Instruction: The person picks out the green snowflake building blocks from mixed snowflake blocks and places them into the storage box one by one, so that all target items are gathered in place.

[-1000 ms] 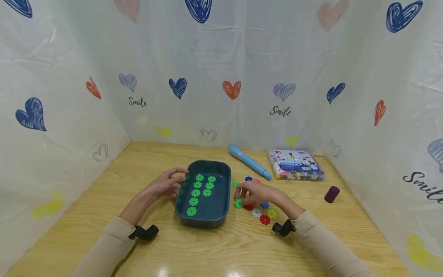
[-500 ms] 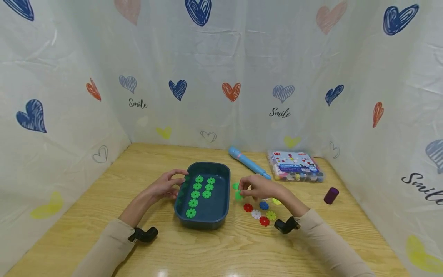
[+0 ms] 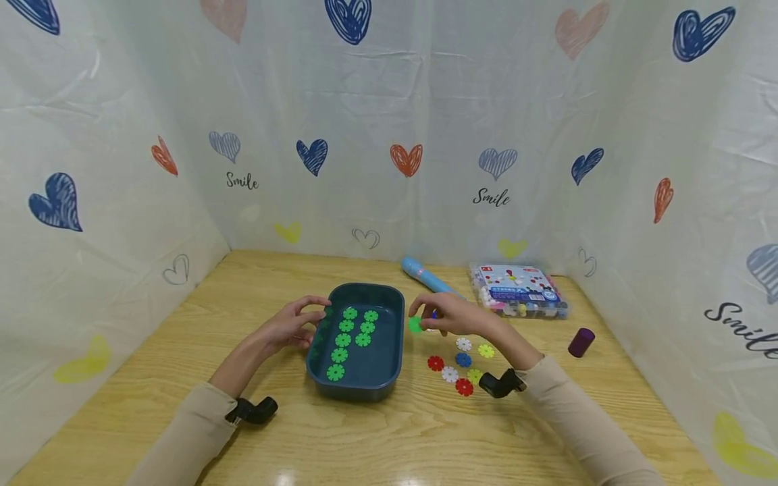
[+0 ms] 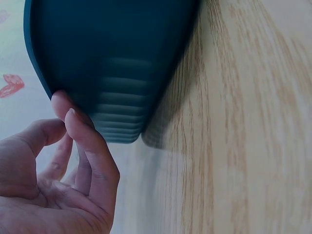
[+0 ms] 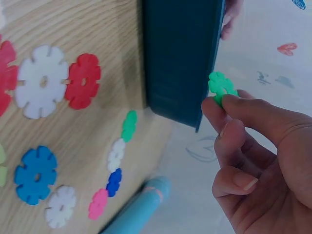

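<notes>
Head view: the tray [image 3: 389, 374] is being steadied at its 9 o'clock rim by the left hand [image 3: 290, 325], fingers curled against the wall so the tray is kept from sliding. Seven green discs [image 3: 344, 338] are being kept in two rows on the tray floor, apparently sorted by colour. A green disc [image 3: 415, 325] is being pinched by the right hand [image 3: 452, 316] just off the tray's 3 o'clock rim, lifted clear of the table [image 3: 152, 378]. Loose discs [image 3: 457, 368], red, white, blue and yellow, are being left on the table at 5 o'clock of that hand. A blue pen [image 3: 425, 277], a bead box [image 3: 519, 291] and a purple cap [image 3: 581, 342] are lying farther off at 1 to 3 o'clock of the tray.

Left wrist view: the tray [image 4: 112, 58] wall is being touched by the fingertips [image 4: 68, 109] of the left hand [image 4: 53, 180]; it is a light bracing hold, not a full grasp, nothing enclosed.

Right wrist view: the green disc [image 5: 221, 85] is being pinched between thumb and forefinger of the right hand [image 5: 258, 151], held by its edge just beside the tray [image 5: 178, 58] rim, probably so it can be set flat. Loose discs [image 5: 44, 87] are lying on the table [image 5: 73, 19] at 9 o'clock; the pen [image 5: 139, 209] tip is showing at 6 o'clock.
</notes>
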A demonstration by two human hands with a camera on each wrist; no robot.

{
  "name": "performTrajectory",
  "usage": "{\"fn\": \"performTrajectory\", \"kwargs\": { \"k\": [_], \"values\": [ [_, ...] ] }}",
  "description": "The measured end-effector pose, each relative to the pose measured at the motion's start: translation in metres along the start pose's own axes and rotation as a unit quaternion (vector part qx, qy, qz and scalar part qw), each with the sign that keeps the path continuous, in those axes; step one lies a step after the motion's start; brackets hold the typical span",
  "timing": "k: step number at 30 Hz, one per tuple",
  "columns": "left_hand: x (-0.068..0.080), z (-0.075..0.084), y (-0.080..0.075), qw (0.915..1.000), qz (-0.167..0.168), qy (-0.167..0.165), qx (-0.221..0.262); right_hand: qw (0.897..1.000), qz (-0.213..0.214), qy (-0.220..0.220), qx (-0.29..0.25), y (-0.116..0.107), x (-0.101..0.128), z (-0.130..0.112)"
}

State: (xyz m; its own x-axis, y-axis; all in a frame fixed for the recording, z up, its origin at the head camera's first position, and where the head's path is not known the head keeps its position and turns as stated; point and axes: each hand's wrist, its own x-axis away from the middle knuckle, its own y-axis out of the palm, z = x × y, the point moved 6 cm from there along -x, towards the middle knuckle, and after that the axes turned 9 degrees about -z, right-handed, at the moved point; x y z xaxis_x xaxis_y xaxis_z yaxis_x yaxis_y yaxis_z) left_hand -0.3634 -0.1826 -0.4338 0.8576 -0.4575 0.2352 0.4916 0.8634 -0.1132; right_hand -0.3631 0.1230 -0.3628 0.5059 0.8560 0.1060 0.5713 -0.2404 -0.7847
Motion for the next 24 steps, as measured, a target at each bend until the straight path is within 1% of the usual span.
{"fn": "performTrajectory", "kwargs": {
  "k": [7,13,17,20,24],
  "values": [
    [0.0,-0.001,0.0,1.0,0.001,-0.002,0.004,0.998,-0.012,-0.022,0.049,-0.006,-0.013,-0.02],
    [0.001,-0.004,0.0,0.9999,0.002,-0.009,0.012,0.997,-0.009,-0.026,0.075,-0.006,-0.026,-0.034],
    [0.001,-0.005,-0.001,0.9998,0.008,-0.014,0.012,0.995,-0.012,-0.036,0.091,-0.005,-0.035,-0.043],
    [0.002,-0.004,0.0,0.9999,0.01,-0.011,0.008,0.994,-0.018,-0.042,0.1,-0.004,-0.041,-0.046],
    [0.0,-0.002,0.001,0.9999,0.006,-0.005,0.006,0.993,-0.027,-0.036,0.106,-0.003,-0.047,-0.047]
  ]
}}
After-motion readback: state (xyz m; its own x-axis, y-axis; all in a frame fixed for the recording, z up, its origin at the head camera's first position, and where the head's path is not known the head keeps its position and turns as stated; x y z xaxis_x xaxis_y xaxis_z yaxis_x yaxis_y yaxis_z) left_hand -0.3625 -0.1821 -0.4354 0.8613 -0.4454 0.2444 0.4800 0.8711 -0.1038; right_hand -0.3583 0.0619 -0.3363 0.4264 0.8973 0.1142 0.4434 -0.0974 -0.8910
